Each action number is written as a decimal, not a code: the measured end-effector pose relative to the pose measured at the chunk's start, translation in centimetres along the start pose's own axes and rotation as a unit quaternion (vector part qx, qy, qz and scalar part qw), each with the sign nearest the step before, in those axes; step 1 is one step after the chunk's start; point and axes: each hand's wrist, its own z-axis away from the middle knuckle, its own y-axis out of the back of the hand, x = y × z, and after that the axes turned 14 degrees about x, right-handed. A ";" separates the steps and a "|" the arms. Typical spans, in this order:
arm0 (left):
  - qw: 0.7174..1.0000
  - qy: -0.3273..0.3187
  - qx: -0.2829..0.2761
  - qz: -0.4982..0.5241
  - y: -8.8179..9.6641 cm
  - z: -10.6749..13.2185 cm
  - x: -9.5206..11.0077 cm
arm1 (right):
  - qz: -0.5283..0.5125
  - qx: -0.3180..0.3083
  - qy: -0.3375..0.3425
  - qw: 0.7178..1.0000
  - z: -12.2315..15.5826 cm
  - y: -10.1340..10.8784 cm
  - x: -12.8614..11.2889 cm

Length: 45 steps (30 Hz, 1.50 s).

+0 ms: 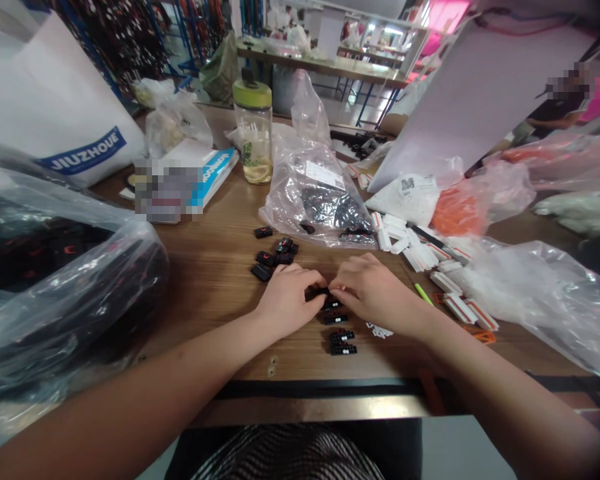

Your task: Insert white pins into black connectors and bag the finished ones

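Observation:
My left hand is closed, thumb and fingers pinching a small black plastic connector, largely hidden by the fingers. From the other side my right hand meets it, thumb and forefinger pressed together at the connector's end. Just below the hands lies a column of similar black connectors, each with small white dots on its side. A little heap of tiny white pieces rests under my right wrist. Beyond my left hand, several black connectors with red parts lie in a loose group.
A clear bag of black parts and a green-lidded bottle stand behind the hands. White-and-orange pieces are scattered at right near a plastic bag. A large bag of black parts fills the left. The table edge is nearest me.

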 end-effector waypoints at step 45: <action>1.000 -0.027 -0.008 0.002 0.1 0.1 -0.4 | -0.103 0.071 -0.294 0.948 6.7 0.5 6.6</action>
